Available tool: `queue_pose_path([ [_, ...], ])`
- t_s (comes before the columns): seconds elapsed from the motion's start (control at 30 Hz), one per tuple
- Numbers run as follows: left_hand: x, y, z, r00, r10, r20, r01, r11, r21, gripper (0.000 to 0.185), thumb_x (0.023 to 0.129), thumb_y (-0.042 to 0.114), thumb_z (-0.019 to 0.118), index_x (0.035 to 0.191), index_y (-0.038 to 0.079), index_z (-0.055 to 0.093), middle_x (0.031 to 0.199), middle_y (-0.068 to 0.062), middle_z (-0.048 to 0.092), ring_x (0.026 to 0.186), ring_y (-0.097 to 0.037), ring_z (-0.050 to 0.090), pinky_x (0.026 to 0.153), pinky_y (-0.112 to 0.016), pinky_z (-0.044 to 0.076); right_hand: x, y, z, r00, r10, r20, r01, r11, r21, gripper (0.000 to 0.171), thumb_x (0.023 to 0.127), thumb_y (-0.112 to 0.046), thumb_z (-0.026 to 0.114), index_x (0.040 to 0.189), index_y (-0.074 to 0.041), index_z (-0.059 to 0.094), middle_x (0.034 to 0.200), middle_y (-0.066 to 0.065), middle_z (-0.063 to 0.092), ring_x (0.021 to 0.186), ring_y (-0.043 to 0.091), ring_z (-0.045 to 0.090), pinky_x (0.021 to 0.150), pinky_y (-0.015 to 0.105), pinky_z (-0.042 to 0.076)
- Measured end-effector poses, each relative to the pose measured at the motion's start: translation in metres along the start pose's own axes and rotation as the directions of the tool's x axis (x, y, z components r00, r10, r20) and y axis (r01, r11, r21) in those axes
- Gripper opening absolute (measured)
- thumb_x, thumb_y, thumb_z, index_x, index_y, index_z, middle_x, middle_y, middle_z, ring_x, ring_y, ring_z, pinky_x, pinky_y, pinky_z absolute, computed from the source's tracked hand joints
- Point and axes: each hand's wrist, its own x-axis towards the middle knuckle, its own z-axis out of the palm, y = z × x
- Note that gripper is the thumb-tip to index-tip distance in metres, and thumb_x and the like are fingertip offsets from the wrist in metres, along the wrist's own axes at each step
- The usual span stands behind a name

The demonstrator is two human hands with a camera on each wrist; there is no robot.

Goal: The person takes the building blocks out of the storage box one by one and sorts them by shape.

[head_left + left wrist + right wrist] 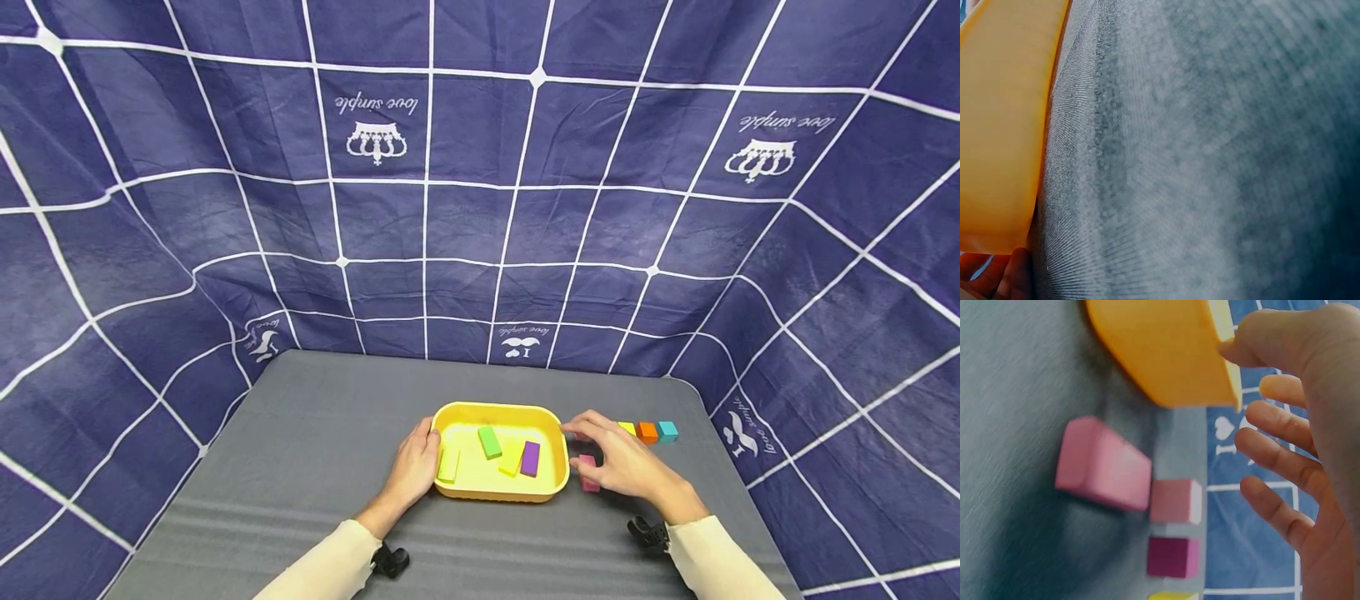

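left hand [416,460]: grips yellow tub's [495,497] left end | right hand [618,458]: fingers spread at right end | tub: long side-to-side, between 2 hands | pink block [1107,464]: nearer right hand

Tray [495,496] & blks [1100,462] on gry tbl [322,467]

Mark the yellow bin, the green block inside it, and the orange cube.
Yellow bin [1160,353]: right wrist view, on its outer wall.
Green block [489,441]: head view, on its upper face.
Orange cube [647,432]: head view, middle of its visible surface.
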Motion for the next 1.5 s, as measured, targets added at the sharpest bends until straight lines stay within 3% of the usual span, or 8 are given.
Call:
queue_pose_path([
  [0.33, -0.001, -0.001, 0.001, 1.0, 0.005, 0.01, -0.005, 1.0, -0.007, 0.036, 0.121, 0.013, 0.047, 0.146, 0.001, 0.071, 0.136, -0.018, 0.078, 0.125, -0.035, 0.073, 0.113, -0.061, 0.058, 0.027, -0.022, 0.0, 0.994, -0.107, 0.014, 0.107, 0.992, -0.064, 0.052, 0.094, -0.024, 0.095, 0.144, -0.015, 0.08, 0.138, -0.003, 0.077, 0.124, 0.02, 0.078, 0.107, 0.05, 0.068],
  [0.5, 0.0, -0.002, 0.001, 1.0, 0.007, 0.001, -0.006, 1.0, -0.018, 0.036, 0.121, 0.013, 0.048, 0.146, 0.001, 0.071, 0.136, -0.019, 0.078, 0.126, -0.035, 0.073, 0.113, -0.062, 0.058, 0.045, -0.034, 0.002, 0.987, -0.142, 0.071, 0.146, 0.988, -0.057, 0.057, 0.096, -0.025, 0.093, 0.149, -0.017, 0.077, 0.142, -0.002, 0.076, 0.126, 0.022, 0.078, 0.108, 0.051, 0.067],
  [0.7, 0.0, -0.003, 0.001, 1.0, -0.002, 0.01, 0.002, 1.0, -0.02, 0.035, 0.122, 0.014, 0.048, 0.145, 0.002, 0.071, 0.134, -0.018, 0.078, 0.125, -0.034, 0.073, 0.113, -0.061, 0.057, 0.07, -0.052, 0.01, 0.967, -0.164, 0.193, 0.173, 0.984, -0.033, 0.064, 0.097, -0.037, 0.094, 0.155, -0.02, 0.074, 0.145, -0.005, 0.074, 0.128, 0.022, 0.077, 0.111, 0.051, 0.066],
  [0.9, 0.0, -0.002, -0.001, 1.0, -0.001, 0.005, 0.001, 1.0, -0.013, 0.035, 0.121, 0.014, 0.048, 0.144, 0.002, 0.072, 0.134, -0.018, 0.078, 0.125, -0.035, 0.073, 0.114, -0.062, 0.057, 0.097, -0.07, 0.02, 0.924, -0.219, 0.315, 0.241, 0.97, -0.034, 0.068, 0.096, -0.044, 0.096, 0.157, -0.023, 0.073, 0.15, -0.005, 0.072, 0.133, 0.02, 0.075, 0.117, 0.048, 0.063],
  [1.3, -0.001, -0.002, -0.001, 1.0, 0.001, 0.025, -0.001, 1.0, -0.008, 0.036, 0.122, 0.015, 0.046, 0.146, 0.003, 0.07, 0.138, -0.018, 0.078, 0.131, -0.039, 0.074, 0.117, -0.064, 0.057, 0.14, -0.091, 0.056, 0.811, -0.33, 0.482, 0.372, 0.928, 0.011, 0.068, 0.096, -0.045, 0.098, 0.157, -0.026, 0.074, 0.146, -0.003, 0.073, 0.13, 0.011, 0.073, 0.12, 0.026, 0.056],
  [1.5, 0.0, 0.001, -0.003, 1.0, 0.003, 0.023, -0.003, 1.0, -0.017, 0.036, 0.122, 0.015, 0.046, 0.145, 0.003, 0.071, 0.137, -0.017, 0.078, 0.129, -0.038, 0.073, 0.115, -0.064, 0.057, 0.152, -0.101, 0.067, 0.761, -0.37, 0.533, 0.404, 0.913, 0.058, 0.059, 0.097, -0.034, 0.097, 0.153, -0.024, 0.079, 0.139, -0.001, 0.076, 0.117, 0.014, 0.074, 0.106, 0.016, 0.056],
])
